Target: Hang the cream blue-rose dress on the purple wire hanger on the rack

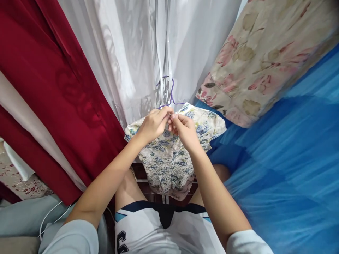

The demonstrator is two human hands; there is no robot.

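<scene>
A short-sleeved floral blouse (172, 164), white with blue and yellow-green flowers, hangs in front of me on a purple wire hanger (172, 95). At its neckline, my left hand (156, 123) is closed in a pinch, with the fingertips bent toward the other hand. My right hand (184, 128) is also closed there, thumb and forefinger pressed together. The fingertips of both hands meet at the top middle of the blouse. Whatever small part of the cloth lies between them is hidden by the fingers.
The hanger's hook is by white metal bars (160, 63). Behind is a white curtain (132, 60). Red drapery (71, 81) hangs at left; flowered cloth (238, 70) and blue sheer fabric (286, 151) hang at right. Grey cushions (23, 215) and a white cable (43, 222) lie lower left.
</scene>
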